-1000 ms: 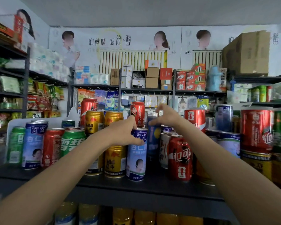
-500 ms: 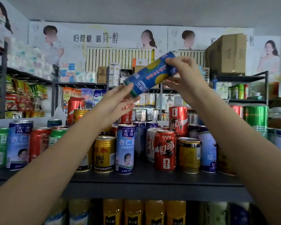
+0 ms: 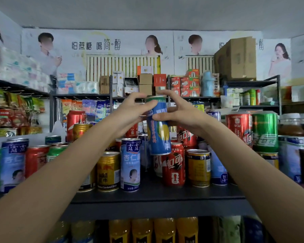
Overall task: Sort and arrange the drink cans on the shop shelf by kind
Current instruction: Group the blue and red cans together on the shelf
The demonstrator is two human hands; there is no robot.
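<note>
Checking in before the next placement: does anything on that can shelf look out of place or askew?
Yes: kinds are mixed. Red cola can, gold can and pale blue almond-milk can stand side by side. The tall blue can is off the shelf, held by both hands.

Bkgd stock: cardboard carton (image 3: pixel 236 58) on upper right rack; sm. red boxes (image 3: pixel 184 84) beside lt-blue flask (image 3: pixel 207 84); tissue packs (image 3: pixel 21 71) upper left; snack bags (image 3: pixel 16 106) below; wall posters (image 3: pixel 95 46); orange-drink bottles (image 3: pixel 153 230) lower tier.
</note>
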